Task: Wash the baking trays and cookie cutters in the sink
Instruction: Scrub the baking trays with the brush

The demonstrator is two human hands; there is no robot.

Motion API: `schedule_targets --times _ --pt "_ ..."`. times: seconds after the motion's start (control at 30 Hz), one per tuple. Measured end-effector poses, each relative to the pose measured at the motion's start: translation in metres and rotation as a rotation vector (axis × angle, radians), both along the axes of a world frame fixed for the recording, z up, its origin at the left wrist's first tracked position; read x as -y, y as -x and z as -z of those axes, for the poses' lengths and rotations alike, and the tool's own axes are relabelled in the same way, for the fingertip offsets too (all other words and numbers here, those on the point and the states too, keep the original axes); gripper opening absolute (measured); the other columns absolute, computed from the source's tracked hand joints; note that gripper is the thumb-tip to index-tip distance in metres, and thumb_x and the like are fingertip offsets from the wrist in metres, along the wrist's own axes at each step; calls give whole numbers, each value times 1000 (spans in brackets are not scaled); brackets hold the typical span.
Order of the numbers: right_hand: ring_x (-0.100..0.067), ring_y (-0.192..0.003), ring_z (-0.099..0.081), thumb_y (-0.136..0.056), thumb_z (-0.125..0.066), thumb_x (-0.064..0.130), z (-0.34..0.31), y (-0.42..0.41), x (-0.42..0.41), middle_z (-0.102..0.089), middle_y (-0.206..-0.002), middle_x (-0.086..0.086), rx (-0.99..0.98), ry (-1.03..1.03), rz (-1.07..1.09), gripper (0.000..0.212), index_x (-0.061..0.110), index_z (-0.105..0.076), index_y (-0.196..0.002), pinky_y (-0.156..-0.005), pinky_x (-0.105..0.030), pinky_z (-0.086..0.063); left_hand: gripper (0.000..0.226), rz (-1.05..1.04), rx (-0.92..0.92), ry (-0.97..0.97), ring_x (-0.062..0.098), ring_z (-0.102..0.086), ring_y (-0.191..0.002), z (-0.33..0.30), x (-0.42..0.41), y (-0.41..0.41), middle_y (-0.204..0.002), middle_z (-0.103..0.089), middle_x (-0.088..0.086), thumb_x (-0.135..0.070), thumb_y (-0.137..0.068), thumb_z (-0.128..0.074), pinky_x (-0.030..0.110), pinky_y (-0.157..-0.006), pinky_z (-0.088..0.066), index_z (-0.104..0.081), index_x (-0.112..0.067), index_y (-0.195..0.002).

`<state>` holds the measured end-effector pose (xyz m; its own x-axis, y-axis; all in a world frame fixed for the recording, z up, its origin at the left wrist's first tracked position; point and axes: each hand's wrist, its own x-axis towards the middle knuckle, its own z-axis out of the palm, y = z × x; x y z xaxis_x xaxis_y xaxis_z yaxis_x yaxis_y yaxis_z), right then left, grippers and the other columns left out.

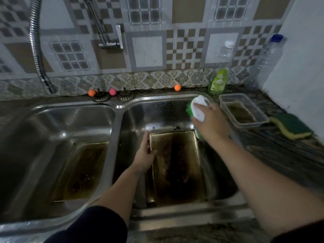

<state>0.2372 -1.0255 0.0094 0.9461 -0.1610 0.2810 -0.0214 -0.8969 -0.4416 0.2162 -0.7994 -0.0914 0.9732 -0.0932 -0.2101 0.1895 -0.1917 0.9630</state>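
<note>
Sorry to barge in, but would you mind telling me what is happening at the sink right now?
A person is washing up at a double sink. Their left hand grips the left edge of a badly stained baking tray standing in the right basin. Their right hand holds a white scrub brush with green bristles above the tray, not touching it. A second dirty tray waits in the left basin. Dish soap and a sponge sit on the counter.

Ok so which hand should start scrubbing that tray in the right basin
Right. The right hand already grips the scrub brush just above the baking tray, while the left hand holds the tray's left edge, steadying it.
</note>
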Motion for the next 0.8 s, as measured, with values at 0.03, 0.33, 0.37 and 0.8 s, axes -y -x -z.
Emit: schedule_targets --times 0.03,0.33,0.37,0.8 --pt "-26 -106 -51 -86 -62 40 10 7 -9 -46 -123 -6 -11 -20 -21 52 37 -49 -137 -77 -31 -42 88 28 -58 -13 17 -56 -117 3 -1 4 -119 -56 -12 4 -90 -54 42 -93 -52 -9 -42 -149" --pt "-18 -112 -50 -90 -61 39 68 51 -51 -40 -134 1 -117 -195 -152 53 39 -44 -139 -85 -30 -50 72 73 -137 -15 25 -65 -101 3 2 21 -112 -64 4 -4 -98 -43 40 -70 -59 -15 -53 -143" --pt "-18 -112 -50 -90 -60 38 69 52 -53 -40 -134 1 -120 -195 -157 53 39 -44 -140 -86 -31 -50 74 49 -98 -6 26 -67 -98 3 2 21 -113 -65 3 -6 -99 -41 40 -68 -59 -11 -58 -142" --pt "-18 -115 -47 -91 -58 39 39 70 -97 -32 -137 4 -6 -41 -386 59 45 -32 -143 -86 -29 -49 57 -270 349 -106 4 -19 -140 -67 -11 -12 -158 -20 -4 -17 -104 -27 15 -103 -18 -2 -32 -153"
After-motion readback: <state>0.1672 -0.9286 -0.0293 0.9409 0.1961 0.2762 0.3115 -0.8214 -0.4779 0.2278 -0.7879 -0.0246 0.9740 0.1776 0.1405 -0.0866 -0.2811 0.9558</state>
